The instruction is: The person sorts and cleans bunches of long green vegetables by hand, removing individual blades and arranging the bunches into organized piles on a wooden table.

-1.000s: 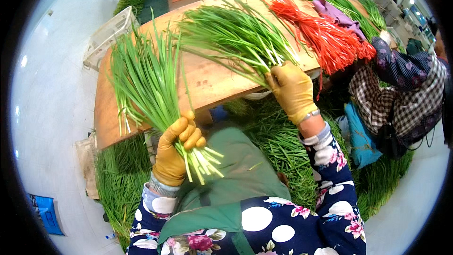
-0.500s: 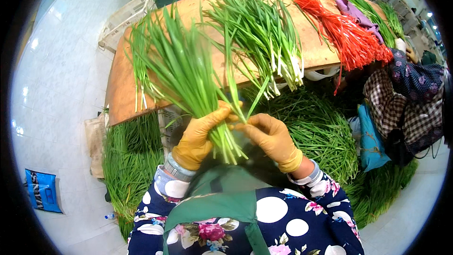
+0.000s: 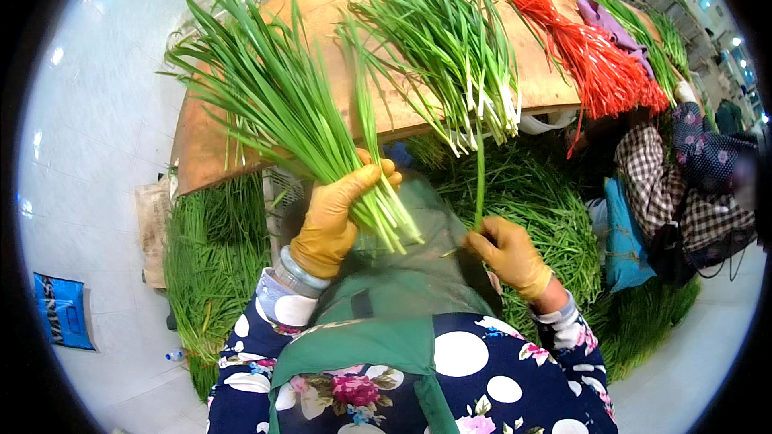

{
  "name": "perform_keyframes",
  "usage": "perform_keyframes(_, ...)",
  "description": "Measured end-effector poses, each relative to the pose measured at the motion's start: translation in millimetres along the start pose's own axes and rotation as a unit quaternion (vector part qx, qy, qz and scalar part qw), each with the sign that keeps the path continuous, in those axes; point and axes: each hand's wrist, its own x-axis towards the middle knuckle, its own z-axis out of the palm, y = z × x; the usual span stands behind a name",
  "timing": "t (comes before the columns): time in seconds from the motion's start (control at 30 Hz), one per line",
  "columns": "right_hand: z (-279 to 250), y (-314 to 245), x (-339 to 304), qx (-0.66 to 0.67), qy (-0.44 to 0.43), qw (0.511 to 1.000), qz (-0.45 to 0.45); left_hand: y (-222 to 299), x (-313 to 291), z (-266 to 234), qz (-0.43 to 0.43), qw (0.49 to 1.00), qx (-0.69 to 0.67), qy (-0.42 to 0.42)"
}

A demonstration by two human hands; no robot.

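Both my hands wear yellow gloves. My left hand is closed round a thick bunch of garlic chives, its pale cut ends pointing down toward my apron and its leaves fanning out over the table's left part. A few stalks stand slightly apart at the right side of that bunch. To the right and a little lower, my right hand pinches one long green chive leaf, which runs up toward the chives on the table. Those chives lie loosely heaped, white ends toward me.
The wooden table bears red ties and a purple cloth. Below it lie chive heaps on the right and left. At the right sits another person in a checked garment, beside a blue bag.
My right hand has moved right and down, away from the bunch, drawing a leaf with it. The bunch in my left hand has tilted further left.
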Motion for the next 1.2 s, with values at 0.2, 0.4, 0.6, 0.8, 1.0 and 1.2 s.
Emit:
perform_keyframes(0.2,-33.5,-9.8,-14.0,-0.215,0.172,0.958,-0.076,-5.8,10.3,-11.0,-0.094,0.995,-0.033,-0.011)
perform_keyframes(0.4,-21.0,-95.0,68.2,-0.401,0.281,0.835,-0.253,4.2,5.1,-10.8,-0.075,0.997,-0.02,-0.021)
perform_keyframes(0.6,-59.8,-56.6,114.2,-0.482,0.289,0.816,-0.134,21.5,-7.1,-3.2,-0.076,0.988,-0.079,-0.109)
perform_keyframes(0.8,-80.9,-62.6,93.7,-0.36,0.283,0.869,-0.184,34.4,-9.5,0.8,-0.028,0.98,-0.136,-0.145)
perform_keyframes(1.0,-25.0,-53.2,41.5,0.012,0.173,0.969,-0.178,15.3,1.0,-13.2,-0.071,0.979,-0.151,-0.115)
perform_keyframes(1.2,16.9,-9.6,5.4,0.267,-0.039,0.963,0.016,2.6,2.1,-20.6,-0.084,0.985,-0.122,-0.087)
